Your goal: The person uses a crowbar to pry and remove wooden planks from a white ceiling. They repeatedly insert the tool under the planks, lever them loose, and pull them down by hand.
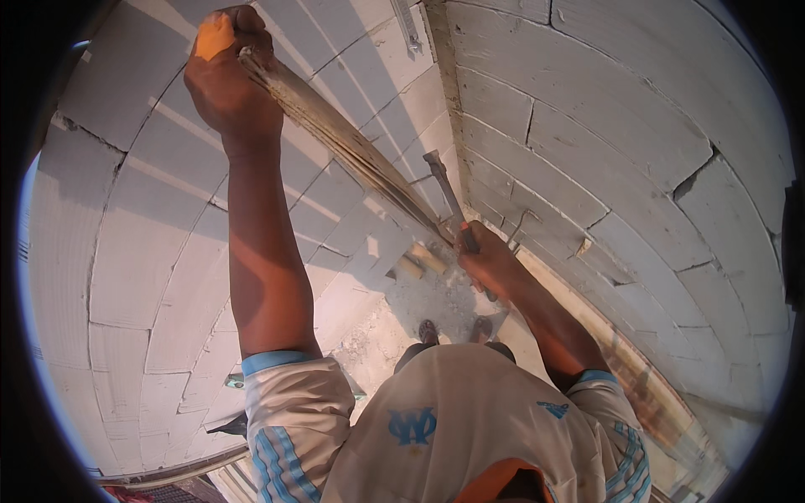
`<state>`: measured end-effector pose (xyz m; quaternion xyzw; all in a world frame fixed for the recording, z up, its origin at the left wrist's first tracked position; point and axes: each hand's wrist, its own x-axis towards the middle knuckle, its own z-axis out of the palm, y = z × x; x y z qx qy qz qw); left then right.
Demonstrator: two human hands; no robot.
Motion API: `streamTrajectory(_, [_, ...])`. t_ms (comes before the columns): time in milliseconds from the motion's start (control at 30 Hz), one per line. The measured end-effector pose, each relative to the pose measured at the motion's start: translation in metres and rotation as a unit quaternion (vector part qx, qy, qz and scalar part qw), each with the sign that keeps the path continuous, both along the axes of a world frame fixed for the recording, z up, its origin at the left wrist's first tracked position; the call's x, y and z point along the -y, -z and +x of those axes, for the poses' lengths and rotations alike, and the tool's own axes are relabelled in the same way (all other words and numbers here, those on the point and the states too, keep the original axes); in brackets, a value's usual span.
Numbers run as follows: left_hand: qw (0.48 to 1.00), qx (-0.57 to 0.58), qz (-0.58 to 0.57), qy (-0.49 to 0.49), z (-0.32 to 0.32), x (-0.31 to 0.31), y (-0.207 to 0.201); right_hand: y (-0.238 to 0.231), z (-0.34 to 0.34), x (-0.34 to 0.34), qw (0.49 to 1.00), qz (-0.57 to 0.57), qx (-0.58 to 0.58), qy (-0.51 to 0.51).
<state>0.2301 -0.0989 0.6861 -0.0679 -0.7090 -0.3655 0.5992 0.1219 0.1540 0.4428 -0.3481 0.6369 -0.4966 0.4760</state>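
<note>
A long, weathered wooden plank point(352, 155) slants from the upper left down towards the middle. My left hand point(231, 80) is raised high and closed at its upper end. An orange patch shows on that hand, and I cannot make out what it is. In my right hand point(489, 258), lower and nearer my body, is a hammer point(451, 193). Its metal head points up and away, and its grip is dark with some orange-red. The plank's lower end comes close to the right hand; whether they touch is not clear.
Pale block walls point(579, 126) meet in a corner ahead. A bent metal rod point(524, 222) sticks out from the right wall, and a metal strip point(407, 25) is at the top. Rubble point(428, 289) and short tan pieces point(429, 258) lie low ahead, near my feet.
</note>
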Motion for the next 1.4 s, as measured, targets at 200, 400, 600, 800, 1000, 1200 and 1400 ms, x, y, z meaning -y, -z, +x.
streamTrajectory(200, [1.000, -0.011, 0.009, 0.008, 0.001, 0.002, 0.001, -0.010, -0.036, -0.013, 0.826, -0.178, 0.303, 0.441])
streamTrajectory(400, [0.991, 0.017, -0.054, -0.120, -0.030, -0.023, 0.003, 0.013, 0.006, -0.011, 0.992, 0.040, 0.121, -0.008])
streamTrajectory(600, [1.000, -0.009, 0.025, -0.002, -0.021, -0.010, 0.002, 0.018, -0.024, -0.017, 0.863, -0.137, 0.336, 0.352])
streamTrajectory(800, [0.999, 0.028, 0.016, -0.040, -0.035, -0.010, 0.003, 0.022, 0.002, -0.009, 0.999, 0.018, -0.005, -0.049])
streamTrajectory(1000, [0.998, -0.009, 0.031, -0.057, -0.043, -0.017, 0.001, 0.045, -0.007, -0.023, 0.995, 0.094, 0.028, 0.018])
streamTrajectory(1200, [0.986, -0.063, 0.155, -0.020, -0.020, -0.047, 0.089, 0.054, 0.006, -0.017, 0.987, 0.058, 0.136, 0.057])
streamTrajectory(1400, [0.975, 0.123, 0.129, -0.130, -0.029, -0.046, 0.143, 0.047, 0.013, -0.010, 0.999, 0.040, -0.028, -0.016])
